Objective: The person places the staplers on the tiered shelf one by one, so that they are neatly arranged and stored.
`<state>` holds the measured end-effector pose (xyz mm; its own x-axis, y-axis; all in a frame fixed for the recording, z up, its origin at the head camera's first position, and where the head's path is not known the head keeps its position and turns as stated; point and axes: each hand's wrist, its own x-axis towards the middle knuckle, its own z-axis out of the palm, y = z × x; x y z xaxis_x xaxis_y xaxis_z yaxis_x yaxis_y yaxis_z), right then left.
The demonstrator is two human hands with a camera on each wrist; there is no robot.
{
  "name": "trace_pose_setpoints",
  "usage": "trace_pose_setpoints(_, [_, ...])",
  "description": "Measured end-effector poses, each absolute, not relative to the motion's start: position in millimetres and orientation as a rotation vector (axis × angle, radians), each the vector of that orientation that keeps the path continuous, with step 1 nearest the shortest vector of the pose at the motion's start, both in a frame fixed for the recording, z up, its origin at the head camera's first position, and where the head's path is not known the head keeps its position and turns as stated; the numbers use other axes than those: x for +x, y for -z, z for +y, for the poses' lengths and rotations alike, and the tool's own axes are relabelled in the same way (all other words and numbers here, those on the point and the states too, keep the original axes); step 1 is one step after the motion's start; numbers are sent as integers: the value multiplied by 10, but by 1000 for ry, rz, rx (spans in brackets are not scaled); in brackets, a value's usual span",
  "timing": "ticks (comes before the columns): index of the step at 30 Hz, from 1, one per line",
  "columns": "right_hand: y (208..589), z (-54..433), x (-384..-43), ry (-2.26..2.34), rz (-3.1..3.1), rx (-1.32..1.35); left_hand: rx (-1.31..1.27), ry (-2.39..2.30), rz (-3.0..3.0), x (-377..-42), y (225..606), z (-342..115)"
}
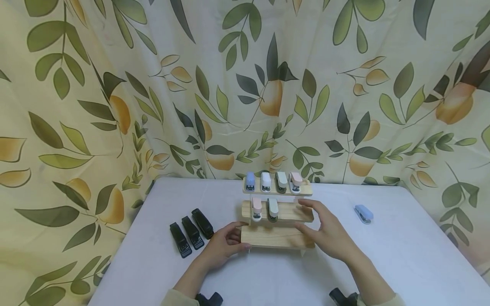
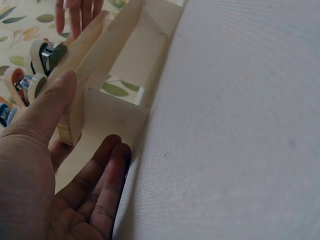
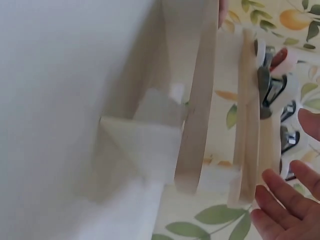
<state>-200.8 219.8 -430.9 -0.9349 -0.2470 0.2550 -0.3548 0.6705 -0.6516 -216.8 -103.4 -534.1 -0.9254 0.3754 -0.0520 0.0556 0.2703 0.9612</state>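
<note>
A three-tier wooden display stand on clear supports stands on the table. Several mini staplers line its top tier, blue at the left and pink at the right. The middle tier carries a pink mini stapler and a grey-green one; the bottom tier is bare. My left hand grips the left end of the bottom tier, thumb over the board and a finger behind it in the left wrist view. My right hand is at the stand's right side, fingers spread and fingertips beside the middle tier's end.
Three black staplers lie left of the stand, close to my left hand. A blue mini stapler lies apart on the right of the white-covered table. Behind the table hangs a leaf-patterned curtain.
</note>
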Motion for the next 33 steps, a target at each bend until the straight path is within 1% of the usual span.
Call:
trace_pose_setpoints(12, [4282,2498,-2011,-969,-2793,475,404,-1688,2286,-2166,5342,-1030])
trace_pose_setpoints(24, [4264,2787,-2062,-927,-2835,437,398,-1685,2285,-2162,5335,-1035])
trace_pose_setpoints(33, [4325,2968,-2126,-873,-2908,370,401,-1677,2295,-2174,5360,-1045])
